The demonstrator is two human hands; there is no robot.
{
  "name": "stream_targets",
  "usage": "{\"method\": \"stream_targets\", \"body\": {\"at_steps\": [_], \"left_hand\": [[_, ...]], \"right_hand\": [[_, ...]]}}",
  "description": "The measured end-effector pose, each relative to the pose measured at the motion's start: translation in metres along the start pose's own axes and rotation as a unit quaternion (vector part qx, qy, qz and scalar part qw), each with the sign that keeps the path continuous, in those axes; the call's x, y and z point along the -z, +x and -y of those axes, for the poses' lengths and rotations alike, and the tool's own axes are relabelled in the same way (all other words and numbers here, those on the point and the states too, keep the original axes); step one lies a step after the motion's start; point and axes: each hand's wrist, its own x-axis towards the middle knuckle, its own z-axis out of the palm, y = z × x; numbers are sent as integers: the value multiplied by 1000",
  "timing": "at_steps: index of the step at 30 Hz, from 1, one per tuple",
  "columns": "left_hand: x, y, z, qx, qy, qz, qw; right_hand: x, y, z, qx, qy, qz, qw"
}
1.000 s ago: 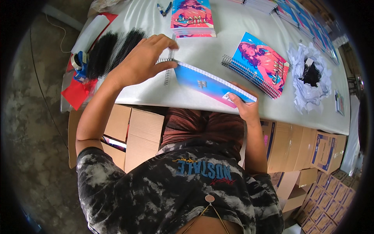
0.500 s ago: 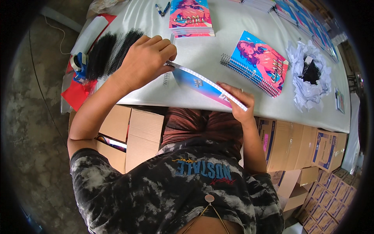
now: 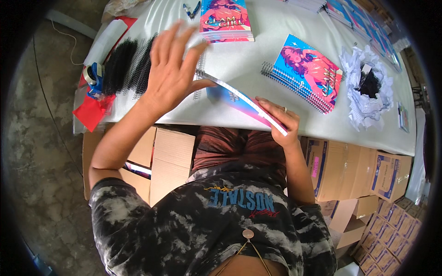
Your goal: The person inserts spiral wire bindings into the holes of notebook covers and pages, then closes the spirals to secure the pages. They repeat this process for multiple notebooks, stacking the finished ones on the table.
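Observation:
My right hand [image 3: 284, 120] grips the right end of a notebook [image 3: 244, 102], its thumb on top. The notebook is tilted above the table's near edge, with its white page edge with punched holes facing up and a blue-pink cover below. A black spiral coil shows at its left end. My left hand [image 3: 172, 71] is open with fingers spread and slightly blurred; its thumb is close to that coil end, and whether it touches cannot be told. Left of it lie piles of black spiral coils [image 3: 120, 66]. To the right is a stack of coil-bound notebooks [image 3: 306, 76].
Another notebook stack [image 3: 225, 20] stands at the far middle, beside blue-handled pliers [image 3: 191, 10]. A tape dispenser [image 3: 94, 78] and red sheet [image 3: 94, 112] are at the left edge. Crumpled paper holding black bits [image 3: 366, 87] lies right. Cardboard boxes [image 3: 343, 168] stand below the table.
My left hand has let go of the notebook's coil end, and its fingers have spread and lifted. My right hand keeps its grip with the notebook almost in place.

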Motion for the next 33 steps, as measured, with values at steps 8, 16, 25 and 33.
{"method": "stream_targets", "body": {"at_steps": [8,16,25,33], "left_hand": [[-52,-60,17,-74,-25,-223,972],[-63,-68,-3,-153,41,-201,967],[-66,-84,-39,-114,-87,-183,973],[-79,-90,-53,-139,-160,-187,959]], "right_hand": [[-9,-1,4,66,-27,-6,997],[-13,-1,5,107,-50,5,993],[-17,-2,5,96,-40,-5,995],[-19,-5,-1,100,-30,-16,994]]}}
